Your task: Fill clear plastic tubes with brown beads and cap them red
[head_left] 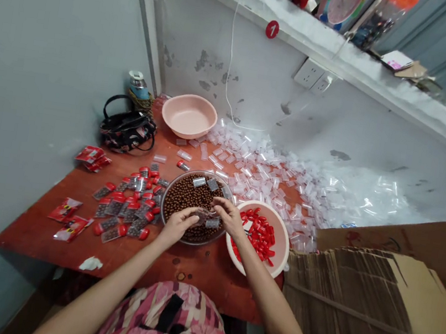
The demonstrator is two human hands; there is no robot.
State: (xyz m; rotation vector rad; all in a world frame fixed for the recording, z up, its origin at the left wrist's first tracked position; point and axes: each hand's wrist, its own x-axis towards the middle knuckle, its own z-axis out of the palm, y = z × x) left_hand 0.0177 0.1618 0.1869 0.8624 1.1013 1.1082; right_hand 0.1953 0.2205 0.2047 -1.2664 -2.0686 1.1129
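Both hands are over a metal bowl (166,197) of small brown balls. My left hand (180,224) pinches a small clear plastic container (201,215). My right hand (228,216) is just right of it, thumb and fingers bent close together; whether they hold anything is too small to tell. Several clear containers lie on the balls in the bowl. Beside the bowl on the right, a pink basin (284,248) holds many red caps (264,239). Filled containers with red caps (131,211) are heaped to the left of the bowl.
A pink basin (189,116) stands at the back of the red table (109,253). Clear containers (265,167) are piled along the wall. A black bag (128,130) and red packets (67,209) lie left; stacked cardboard (344,308) is at the right.
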